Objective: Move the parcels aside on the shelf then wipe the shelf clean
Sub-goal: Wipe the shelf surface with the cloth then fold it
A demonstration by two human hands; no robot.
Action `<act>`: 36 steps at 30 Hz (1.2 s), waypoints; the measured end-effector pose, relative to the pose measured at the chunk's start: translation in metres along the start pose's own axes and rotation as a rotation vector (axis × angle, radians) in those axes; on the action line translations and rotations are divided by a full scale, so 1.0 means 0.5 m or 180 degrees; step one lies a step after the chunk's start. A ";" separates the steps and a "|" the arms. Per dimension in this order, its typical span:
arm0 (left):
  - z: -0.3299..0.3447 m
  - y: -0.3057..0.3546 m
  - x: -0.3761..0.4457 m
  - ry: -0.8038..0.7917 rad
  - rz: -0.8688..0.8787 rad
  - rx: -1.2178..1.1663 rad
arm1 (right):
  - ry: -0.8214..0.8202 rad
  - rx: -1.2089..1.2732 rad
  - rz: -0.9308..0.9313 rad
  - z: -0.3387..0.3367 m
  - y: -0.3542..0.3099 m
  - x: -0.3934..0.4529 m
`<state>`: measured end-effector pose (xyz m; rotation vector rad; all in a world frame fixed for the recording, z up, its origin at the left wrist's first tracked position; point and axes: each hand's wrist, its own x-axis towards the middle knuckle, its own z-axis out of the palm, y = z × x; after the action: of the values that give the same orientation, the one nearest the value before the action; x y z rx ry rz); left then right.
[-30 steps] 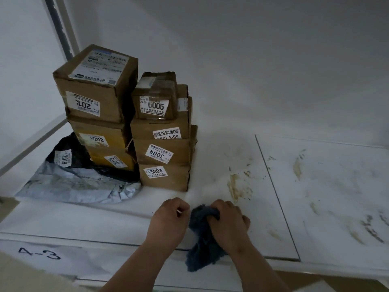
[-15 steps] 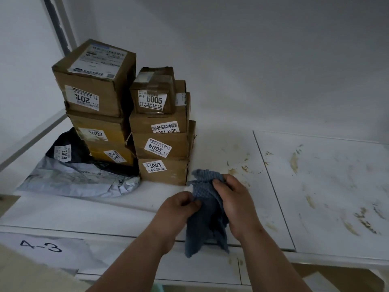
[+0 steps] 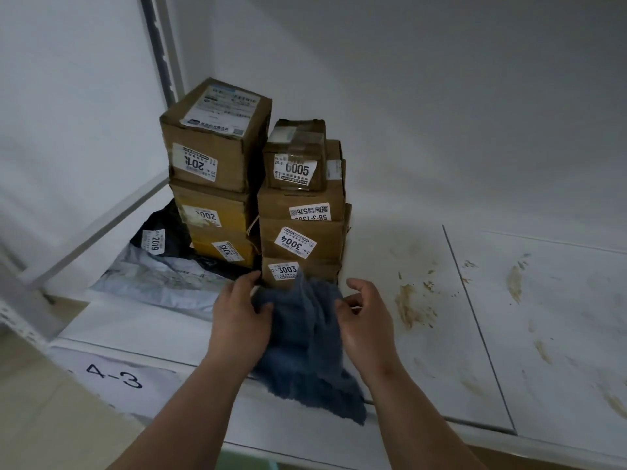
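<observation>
A dark blue cloth (image 3: pixel 305 337) hangs between my two hands over the front of the white shelf (image 3: pixel 441 351). My left hand (image 3: pixel 237 313) grips its left side and my right hand (image 3: pixel 364 315) pinches its right side with thumb and fingers. Just behind the cloth stand two stacks of brown cardboard parcels (image 3: pixel 298 212) with numbered labels, pushed to the shelf's left end. Brown smears (image 3: pixel 412 301) mark the shelf to the right of my hands.
A grey and black plastic mailer bag (image 3: pixel 159 276) lies left of the boxes. More brown stains (image 3: pixel 515 283) spread over the right shelf panel. A metal upright (image 3: pixel 163 49) rises at the back left. A paper tag reading 4-3 (image 3: pixel 112 376) sits on the front edge.
The cloth was bunched under my right hand on the shelf; both hands have lifted it, moved it toward the boxes and spread it out between them.
</observation>
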<state>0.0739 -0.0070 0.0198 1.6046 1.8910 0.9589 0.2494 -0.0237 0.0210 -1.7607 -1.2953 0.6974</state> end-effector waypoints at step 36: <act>0.101 0.141 -0.057 -0.2141 -0.0358 -0.1458 | -0.0149 0.1980 0.1177 -0.082 0.092 0.015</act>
<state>0.1620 -0.0196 0.0389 1.3030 1.1829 0.6277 0.3075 -0.0344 0.0024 -1.4667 -0.6666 1.2053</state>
